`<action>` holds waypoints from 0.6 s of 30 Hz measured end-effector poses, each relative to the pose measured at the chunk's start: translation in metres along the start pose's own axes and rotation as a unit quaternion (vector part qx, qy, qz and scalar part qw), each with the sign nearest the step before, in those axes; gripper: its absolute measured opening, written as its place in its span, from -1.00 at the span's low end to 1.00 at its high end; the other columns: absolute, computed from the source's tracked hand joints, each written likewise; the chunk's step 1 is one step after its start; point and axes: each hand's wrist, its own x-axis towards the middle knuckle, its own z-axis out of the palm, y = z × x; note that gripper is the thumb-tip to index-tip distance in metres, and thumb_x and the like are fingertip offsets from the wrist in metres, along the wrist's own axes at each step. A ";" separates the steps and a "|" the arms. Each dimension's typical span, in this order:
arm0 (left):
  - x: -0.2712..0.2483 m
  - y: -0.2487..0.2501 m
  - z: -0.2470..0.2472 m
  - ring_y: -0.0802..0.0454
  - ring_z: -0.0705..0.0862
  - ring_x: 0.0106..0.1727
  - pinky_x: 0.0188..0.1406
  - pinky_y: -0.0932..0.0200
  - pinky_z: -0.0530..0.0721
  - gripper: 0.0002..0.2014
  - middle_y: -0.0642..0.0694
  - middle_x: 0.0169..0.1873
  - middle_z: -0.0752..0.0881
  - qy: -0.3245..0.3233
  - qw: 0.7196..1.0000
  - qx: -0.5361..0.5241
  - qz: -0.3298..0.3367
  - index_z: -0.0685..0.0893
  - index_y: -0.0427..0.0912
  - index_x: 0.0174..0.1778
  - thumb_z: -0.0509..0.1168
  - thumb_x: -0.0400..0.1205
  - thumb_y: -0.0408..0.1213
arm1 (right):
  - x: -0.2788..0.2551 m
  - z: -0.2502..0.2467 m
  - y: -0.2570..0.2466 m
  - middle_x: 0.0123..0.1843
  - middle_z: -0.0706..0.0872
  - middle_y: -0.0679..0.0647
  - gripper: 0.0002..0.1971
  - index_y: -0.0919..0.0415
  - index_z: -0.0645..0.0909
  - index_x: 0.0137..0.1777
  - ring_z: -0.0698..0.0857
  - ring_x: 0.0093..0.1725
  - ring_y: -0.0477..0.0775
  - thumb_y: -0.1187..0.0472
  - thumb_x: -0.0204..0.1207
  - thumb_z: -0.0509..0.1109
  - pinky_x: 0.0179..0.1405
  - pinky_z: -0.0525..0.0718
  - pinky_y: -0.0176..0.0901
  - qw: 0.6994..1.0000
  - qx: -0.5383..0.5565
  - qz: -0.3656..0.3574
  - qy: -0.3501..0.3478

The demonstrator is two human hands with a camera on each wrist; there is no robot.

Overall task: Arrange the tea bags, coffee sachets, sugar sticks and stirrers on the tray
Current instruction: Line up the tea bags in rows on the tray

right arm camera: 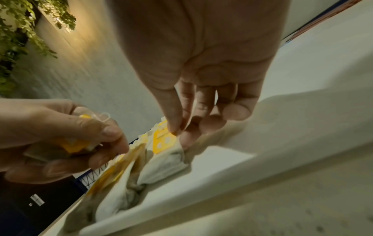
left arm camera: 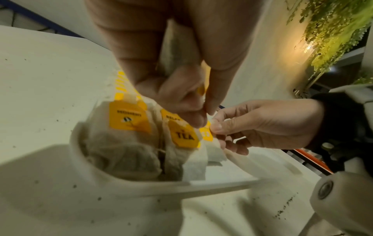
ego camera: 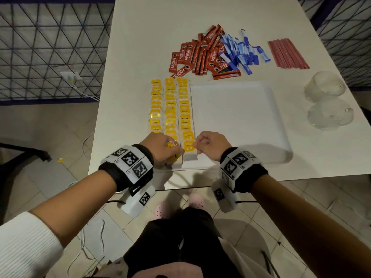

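Yellow-tagged tea bags (ego camera: 172, 109) fill three rows along the white tray (ego camera: 241, 121) at its 9 o'clock side. Left grip (ego camera: 162, 149) clutches spare tea bags; right grip (ego camera: 208, 145) pinches the nearest bag's tag (ego camera: 188, 146).

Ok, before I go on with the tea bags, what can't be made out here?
- Head view: the left hand covers the near ends of the left and middle tea bag rows; their count is hidden.
- Left wrist view: the fingers hide most of the tea bag they hold.
- Right wrist view: motion blur smears the tags.
- Head view: the blue sugar sticks have print too small to read.
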 end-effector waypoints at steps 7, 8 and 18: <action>0.001 -0.006 -0.007 0.12 0.58 -0.26 -0.28 0.31 0.49 -0.71 -0.03 -0.28 0.65 0.005 0.998 -0.065 0.000 0.69 -0.13 -0.01 0.32 0.57 0.02 | 0.007 0.000 -0.007 -0.43 0.65 -0.08 -0.90 0.10 0.55 -0.18 0.63 -0.19 -0.02 0.14 0.55 0.35 -0.25 0.51 -0.30 0.999 0.019 0.013 0.026; 0.000 -0.007 -0.007 0.12 0.60 -0.44 -0.45 0.32 0.54 -0.71 -0.04 -0.42 0.66 -0.011 0.993 -0.119 -0.007 0.67 -0.11 -0.09 0.33 0.55 0.06 | 0.007 0.000 -0.008 -0.43 0.65 -0.09 -0.89 0.09 0.54 -0.20 0.63 -0.19 -0.03 0.14 0.55 0.35 -0.26 0.49 -0.32 0.999 0.019 0.018 0.029; -0.003 -0.003 -0.018 -0.02 0.74 -0.45 -0.39 0.14 0.79 -0.43 -0.20 -0.37 0.71 -0.154 0.824 -0.536 -0.097 0.63 -0.22 -0.11 0.03 0.59 0.27 | -0.002 -0.011 -0.017 -0.30 0.55 -0.09 -0.84 0.09 0.55 -0.06 0.57 -0.15 0.00 0.04 0.51 0.40 -0.07 0.49 -0.18 0.995 0.072 -0.002 0.074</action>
